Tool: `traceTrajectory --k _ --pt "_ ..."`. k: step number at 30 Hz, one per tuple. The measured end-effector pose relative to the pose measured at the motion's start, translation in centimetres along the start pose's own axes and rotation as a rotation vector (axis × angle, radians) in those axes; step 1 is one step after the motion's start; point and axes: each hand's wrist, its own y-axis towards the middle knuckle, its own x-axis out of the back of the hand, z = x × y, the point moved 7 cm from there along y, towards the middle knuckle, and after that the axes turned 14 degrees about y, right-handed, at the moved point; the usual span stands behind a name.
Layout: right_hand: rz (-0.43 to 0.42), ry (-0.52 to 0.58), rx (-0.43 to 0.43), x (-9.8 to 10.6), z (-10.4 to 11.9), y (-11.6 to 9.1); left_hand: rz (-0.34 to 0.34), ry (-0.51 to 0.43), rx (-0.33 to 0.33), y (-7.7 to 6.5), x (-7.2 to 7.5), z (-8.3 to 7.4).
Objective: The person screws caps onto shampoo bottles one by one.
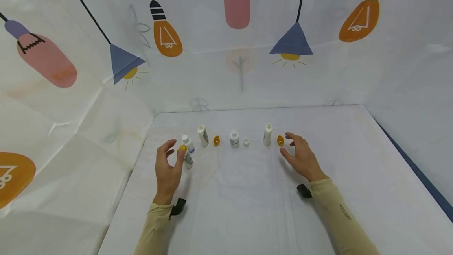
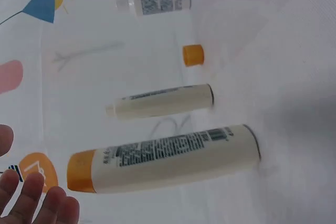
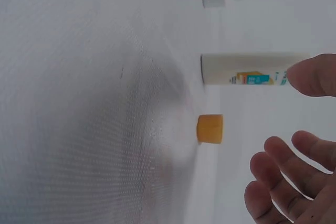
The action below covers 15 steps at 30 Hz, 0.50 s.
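My left hand point(image 1: 168, 172) is raised with its fingers parted and relaxed, beside a white bottle with an orange cap point(image 2: 81, 171). In the left wrist view its fingertips sit close to that cap, and nothing is gripped. The bottle point(image 2: 168, 156) stands upright, with dense printing on its label. My right hand point(image 1: 301, 158) hovers loosely curved near a loose orange cap point(image 1: 280, 141) on the table. Just left of that cap stands an uncapped white bottle point(image 3: 247, 69); the thumb overlaps its upper end in the right wrist view.
Along the back of the white table point(image 1: 240, 207) stand another uncapped bottle point(image 1: 203, 135), a white-capped bottle point(image 1: 188, 144) and a small uncapped bottle point(image 1: 234, 139). A second orange cap point(image 1: 216, 141) and a white cap point(image 1: 246, 142) lie between them. Printed white sheeting point(image 1: 198, 78) hangs behind.
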Motion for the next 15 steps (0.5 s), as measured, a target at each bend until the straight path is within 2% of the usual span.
traceTrajectory --k 4,6,10,15 --pt "0.043 -0.004 -0.044 -0.2 -0.6 0.0 -0.004 -0.021 -0.040 0.1 0.5 -3.4" --pt "0.064 -0.007 -0.063 -0.3 -0.9 0.0 0.002 -0.024 -0.053 -0.1 0.3 -4.4" --pt "0.097 -0.001 -0.109 -0.4 -1.5 -0.1 0.032 -0.049 -0.059 -1.1 -1.0 -4.4" --pt "0.131 0.031 -0.156 -0.5 -2.1 -0.4 0.119 -0.080 -0.067 -2.3 -3.3 -4.2"
